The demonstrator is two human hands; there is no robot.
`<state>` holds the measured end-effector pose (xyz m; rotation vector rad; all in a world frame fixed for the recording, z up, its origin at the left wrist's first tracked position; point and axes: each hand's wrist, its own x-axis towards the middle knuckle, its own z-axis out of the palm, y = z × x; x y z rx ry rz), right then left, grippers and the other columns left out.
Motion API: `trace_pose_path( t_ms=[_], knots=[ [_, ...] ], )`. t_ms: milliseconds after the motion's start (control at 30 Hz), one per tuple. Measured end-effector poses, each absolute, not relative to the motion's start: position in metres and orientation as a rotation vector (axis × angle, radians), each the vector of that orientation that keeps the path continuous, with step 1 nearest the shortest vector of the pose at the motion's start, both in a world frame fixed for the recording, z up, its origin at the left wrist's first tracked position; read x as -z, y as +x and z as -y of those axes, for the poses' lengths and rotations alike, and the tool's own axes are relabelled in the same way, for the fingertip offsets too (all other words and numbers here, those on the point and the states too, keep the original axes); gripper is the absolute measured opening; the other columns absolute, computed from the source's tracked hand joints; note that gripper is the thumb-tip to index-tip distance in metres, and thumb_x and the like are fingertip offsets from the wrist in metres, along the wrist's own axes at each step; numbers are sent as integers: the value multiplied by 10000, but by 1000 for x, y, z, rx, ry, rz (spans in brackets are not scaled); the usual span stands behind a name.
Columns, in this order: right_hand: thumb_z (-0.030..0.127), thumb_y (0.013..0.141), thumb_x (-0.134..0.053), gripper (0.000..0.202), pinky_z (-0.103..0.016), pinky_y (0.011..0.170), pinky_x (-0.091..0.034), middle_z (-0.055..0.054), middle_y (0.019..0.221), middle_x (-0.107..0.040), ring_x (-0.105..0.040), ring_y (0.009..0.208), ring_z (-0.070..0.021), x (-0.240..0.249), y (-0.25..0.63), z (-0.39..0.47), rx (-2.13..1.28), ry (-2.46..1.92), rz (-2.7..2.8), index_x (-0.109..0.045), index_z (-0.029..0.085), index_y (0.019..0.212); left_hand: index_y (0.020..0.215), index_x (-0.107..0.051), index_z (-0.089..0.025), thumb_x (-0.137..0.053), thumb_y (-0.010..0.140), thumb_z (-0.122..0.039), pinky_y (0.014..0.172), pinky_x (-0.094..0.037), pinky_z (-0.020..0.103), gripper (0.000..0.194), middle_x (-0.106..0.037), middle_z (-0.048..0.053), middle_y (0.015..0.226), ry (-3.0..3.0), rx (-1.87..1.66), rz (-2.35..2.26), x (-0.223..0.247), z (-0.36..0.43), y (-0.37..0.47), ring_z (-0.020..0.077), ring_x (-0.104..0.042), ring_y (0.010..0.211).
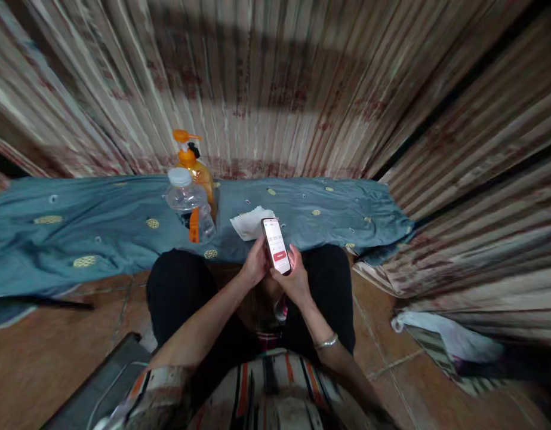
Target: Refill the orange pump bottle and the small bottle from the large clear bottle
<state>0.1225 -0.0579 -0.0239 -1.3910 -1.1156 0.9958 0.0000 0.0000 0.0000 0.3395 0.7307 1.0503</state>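
Between my two hands, over my lap, is a phone (276, 245) with a lit white screen and a red button near its lower end. My left hand (256, 263) is closed round the phone's left side. My right hand (296, 278) grips the lower right side and bottom, its thumb near the lower edge. Just behind the phone, a crumpled white tissue (251, 223) lies on the teal patterned cloth (297, 206).
A clear bottle with a white cap (192, 209) and an orange pump bottle (202, 174) stand together on the cloth, left of the tissue. Striped curtains (266, 89) hang behind. A grey object (100, 382) is at lower left. White fabric (449, 334) lies at right.
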Motion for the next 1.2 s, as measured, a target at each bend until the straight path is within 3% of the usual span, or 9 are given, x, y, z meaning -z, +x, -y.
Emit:
trace_pose_path(
  t_ms=[267,500,667,767,1067,1200],
  knots=[
    [465,645,-892,1004,-556,1155,-508,-181,1350,-724,-698,1268,-337,12,181,35,-893,-1334,989,-434,201,1498,1182,-648,-230,-653,977,-489,990,-538,363,331,-776,92,1172,357,-1004,-776,11,2,-7,237,-739,1139],
    [585,588,-857,1112,-558,1126,-516,-248,1334,-705,-699,1250,-381,6,312,-14,-553,-1752,1031,-437,102,1498,1169,-655,-191,-794,885,-402,1119,-481,445,380,-779,165,1236,428,-937,-801,13,9,-12,292,-747,1190],
    [480,695,-799,972,-519,1055,-558,-221,1305,-728,-725,1201,-369,5,386,-49,-296,-2247,1080,-429,102,1511,1166,-675,-171,-900,769,-406,1095,-500,452,513,-799,179,1179,462,-910,-814,15,11,-8,315,-758,1167],
    [414,701,-815,999,-553,1078,-530,-300,1329,-698,-691,1256,-429,-1,415,-67,-252,-2344,1064,-399,33,1525,1153,-692,-160,-931,723,-427,1081,-509,461,560,-802,186,1161,464,-895,-837,17,12,-8,332,-761,1159],
    [499,691,-891,1127,-542,1091,-534,-326,1365,-680,-679,1284,-430,-2,464,-110,-151,-2561,1076,-351,18,1555,1154,-717,-172,-966,675,-467,1066,-525,457,615,-821,161,1101,438,-845,-912,18,16,-9,325,-766,1155],
    [444,731,-886,1096,-511,1094,-540,-347,1393,-659,-675,1305,-418,1,474,-123,-126,-2606,1062,-330,-2,1564,1166,-716,-171,-984,634,-509,1068,-531,441,685,-824,152,1098,430,-847,-936,15,18,-9,316,-767,1154]
  ],
)
